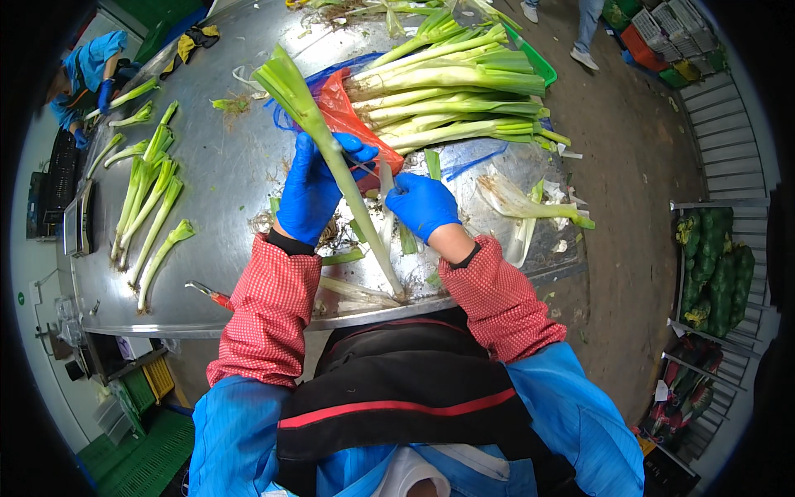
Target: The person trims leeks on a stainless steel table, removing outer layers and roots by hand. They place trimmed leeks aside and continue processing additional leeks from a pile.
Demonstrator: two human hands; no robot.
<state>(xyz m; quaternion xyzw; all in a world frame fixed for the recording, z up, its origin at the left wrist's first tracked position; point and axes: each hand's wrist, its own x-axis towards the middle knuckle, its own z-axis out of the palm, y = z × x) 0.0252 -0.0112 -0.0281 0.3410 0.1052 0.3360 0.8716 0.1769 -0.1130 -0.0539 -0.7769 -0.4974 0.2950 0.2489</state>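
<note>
My left hand [313,186], in a blue glove, holds a thick leek [335,161] by its shaft, its cut green top towards the far left and its root end near the table's front edge. Just right of the shaft, my right hand [423,206], also gloved in blue, has its fingers closed on a pale strip of leek leaf [386,199]. A pile of leeks [447,87] lies beyond, partly on a red plastic bag [348,112]. Several slimmer leeks [146,205] lie at the left of the steel table [230,168].
Peeled leaves [534,205] and root scraps litter the table near both hands. A red-handled tool [214,297] lies by my left sleeve. A scale [77,217] stands at the left edge. At the upper left works another person [93,68] in blue gloves; a further person's legs [587,31] show at the top right.
</note>
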